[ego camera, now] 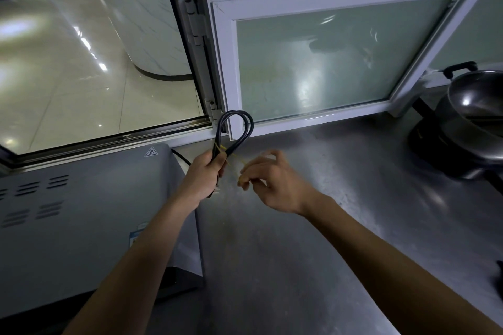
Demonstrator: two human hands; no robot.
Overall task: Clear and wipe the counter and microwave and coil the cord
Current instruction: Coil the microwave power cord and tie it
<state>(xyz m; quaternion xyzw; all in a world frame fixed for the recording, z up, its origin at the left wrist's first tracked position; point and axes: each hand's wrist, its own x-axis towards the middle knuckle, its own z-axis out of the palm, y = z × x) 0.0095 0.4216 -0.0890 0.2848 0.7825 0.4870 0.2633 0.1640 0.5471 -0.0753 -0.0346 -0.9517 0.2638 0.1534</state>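
Stainless steel counter (340,198) stretched out below you, under a hinged frosted window (321,62) that stood swung open. Your left hand (206,174) gripped the folded black cord (236,128) above the counter, just right of the microwave (81,220), with the loops sticking up past your fist. A yellow rubber band (231,156) ran from the bundle across to your right hand (269,182), whose fingertips pinched its other end, pulled taut. You had a dark wok (479,100) sitting on a pot at the far right of the counter.
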